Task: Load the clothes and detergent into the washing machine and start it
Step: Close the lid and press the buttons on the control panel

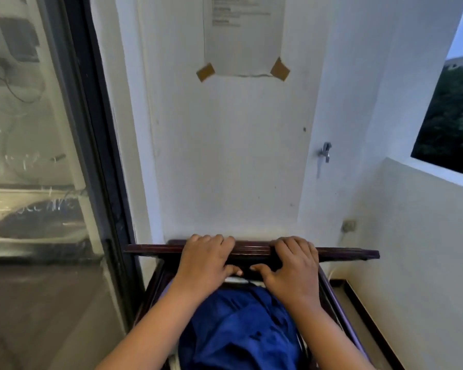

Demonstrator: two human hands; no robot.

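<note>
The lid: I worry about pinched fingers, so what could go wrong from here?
1. Both the left hand and the right hand curl over the top edge of the lid, thumbs beneath; if it drops, the thumbs could get pinched.
2. The blue clothes sit heaped just below the lid, so fabric might catch in it and keep it from closing.

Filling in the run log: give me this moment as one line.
left hand: grips raised lid edge | right hand: grips same edge | blue clothes: inside washing machine
</note>
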